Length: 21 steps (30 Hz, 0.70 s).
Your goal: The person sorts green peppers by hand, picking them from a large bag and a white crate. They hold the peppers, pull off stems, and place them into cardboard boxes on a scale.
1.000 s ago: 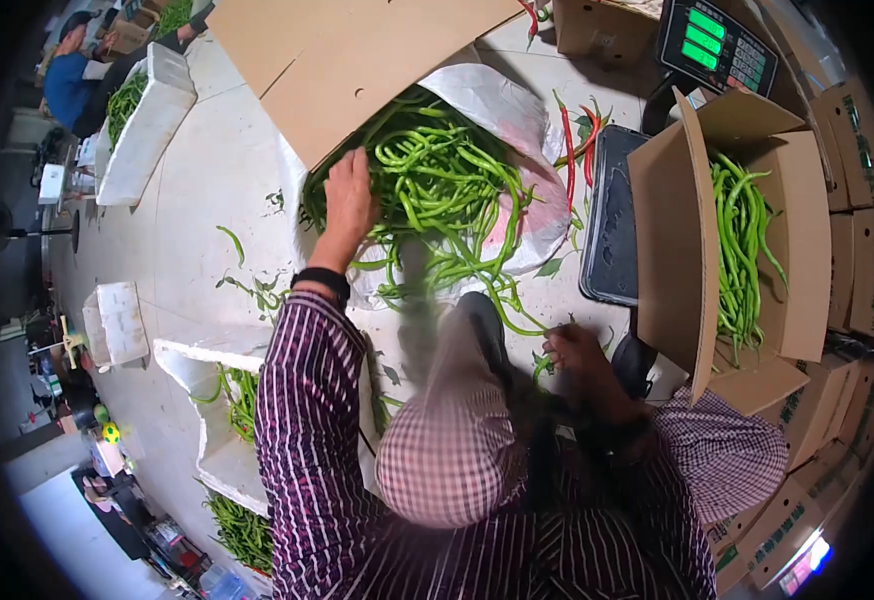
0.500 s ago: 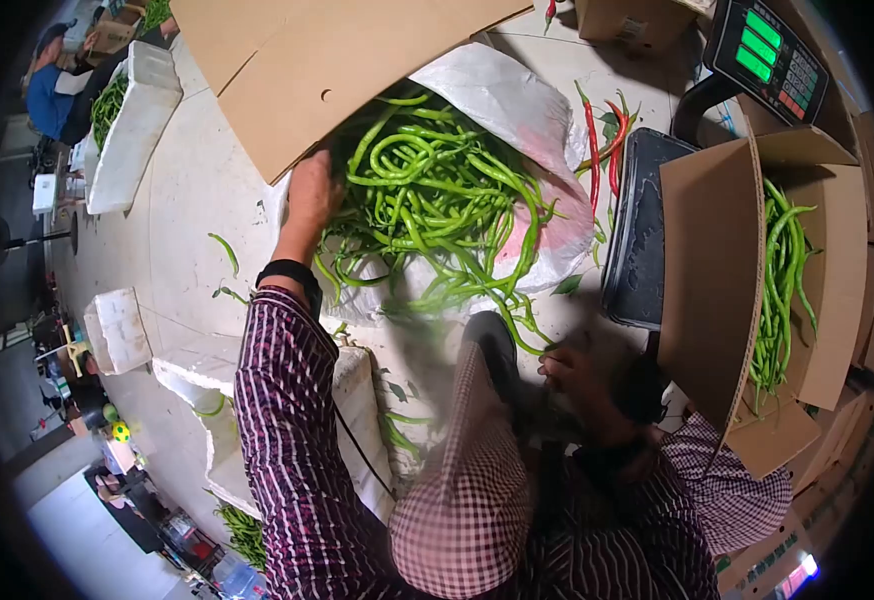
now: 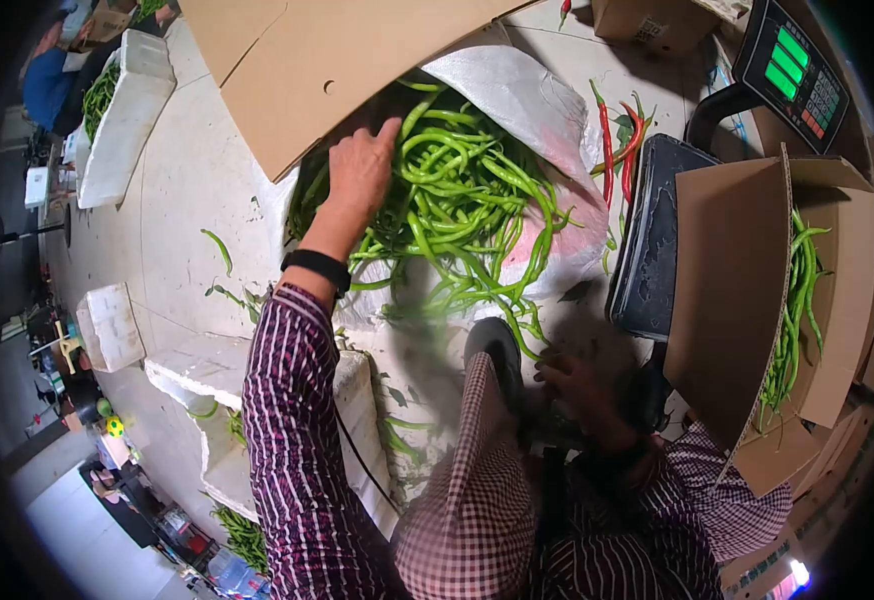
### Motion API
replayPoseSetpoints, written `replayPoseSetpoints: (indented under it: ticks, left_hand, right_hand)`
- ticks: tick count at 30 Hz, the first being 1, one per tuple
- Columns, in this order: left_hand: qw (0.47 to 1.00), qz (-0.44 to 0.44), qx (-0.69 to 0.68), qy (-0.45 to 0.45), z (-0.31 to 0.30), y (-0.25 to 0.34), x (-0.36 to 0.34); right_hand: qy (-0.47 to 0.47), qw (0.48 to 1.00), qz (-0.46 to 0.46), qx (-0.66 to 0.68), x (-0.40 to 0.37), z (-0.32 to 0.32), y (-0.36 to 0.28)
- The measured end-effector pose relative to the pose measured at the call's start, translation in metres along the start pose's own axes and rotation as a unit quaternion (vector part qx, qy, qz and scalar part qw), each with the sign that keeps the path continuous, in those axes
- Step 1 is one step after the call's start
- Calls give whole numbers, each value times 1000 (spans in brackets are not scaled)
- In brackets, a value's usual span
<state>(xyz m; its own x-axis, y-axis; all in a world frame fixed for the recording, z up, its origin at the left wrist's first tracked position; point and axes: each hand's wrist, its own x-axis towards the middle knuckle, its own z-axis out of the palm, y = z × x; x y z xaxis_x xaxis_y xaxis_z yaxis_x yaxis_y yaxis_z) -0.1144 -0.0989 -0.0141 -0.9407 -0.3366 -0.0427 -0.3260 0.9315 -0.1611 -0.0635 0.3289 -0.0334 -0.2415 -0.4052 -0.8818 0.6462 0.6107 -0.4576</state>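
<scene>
Head view: the left hand (image 3: 362, 170) lies on the left edge of the pile of green peppers (image 3: 457, 190). Its palm is down and its fingers are spread, with the forefinger stretched toward the far side. The grip is wide open and closed on nothing, and the peppers lie under and just right of the fingers. The pile sits on a white sack (image 3: 522, 95) spread over the floor (image 3: 187, 200). A big cardboard flap (image 3: 297, 60) overhangs the far left of the pile, and the hand sits just below its edge, so there is little room on that side. To the right of the pile a few red peppers (image 3: 617, 140) lie on the floor, and past them is the dark scale tray (image 3: 652, 240), with its lit display (image 3: 797, 70) farther off. Beyond the tray, an open box (image 3: 732, 300) stands with more green peppers (image 3: 797, 300) inside. The floor left of the pile is mostly bare, with only stray peppers and a white foam box (image 3: 122, 110) well apart from the pile. The left arm reaches straight out from the body in a striped sleeve (image 3: 287, 420), with a black wristband (image 3: 317, 268) at the wrist. The right hand (image 3: 577, 385) is low, on the near side of the pile and close to the body. It is in shadow and blurred, so I cannot tell how far its grip is open or what it holds.
</scene>
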Motion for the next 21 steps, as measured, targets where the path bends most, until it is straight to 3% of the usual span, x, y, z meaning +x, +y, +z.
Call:
replayPoseSetpoints:
  ticks: [1,4,5,8,9,10,13,14,16,17,19,20,21]
  left_hand:
    - [999,-8,12,-32,-6,1,0]
    - [999,-43,22,14,-15,-1,-1]
    - [999,-53,-5,-8,-21,1,-1]
    - [995,6,-96,-7,2,-15,1]
    - [989,41,-134,38,9,-19,-1]
    - [974,132,-62,170,-11,-6,7]
    - [986,65,-108,-108,8,-16,10]
    - [987,70,-106,-100,0,-13,18]
    - [985,84,-70,-134,-15,-7,19]
    - [981,117,-71,-139,-23,-4,25]
    - [979,117,-65,-155,-33,4,31]
    - [976,117,-59,-174,-35,7,32]
    - [978,95,-67,-173,-25,4,32]
  right_hand:
    - [8,1000,2,-5,1,1,-2]
    - [19,1000,9,-1,3,-3,0]
    - [19,1000,11,1,7,-5,6]
    - [49,996,14,75,14,-4,12]
    - [56,995,18,81,14,-7,9]
    - [66,994,21,87,14,-11,0]
    - [75,996,-2,45,19,-15,-19]
    - [80,996,-10,48,24,-18,-35]
    - [149,975,-159,-45,24,-13,-55]
    - [148,976,-155,-44,38,-15,-53]
    - [218,914,-293,-179,78,-22,-50]
    - [219,915,-291,-177,86,-21,-59]
    - [232,854,-427,-185,97,-19,-69]
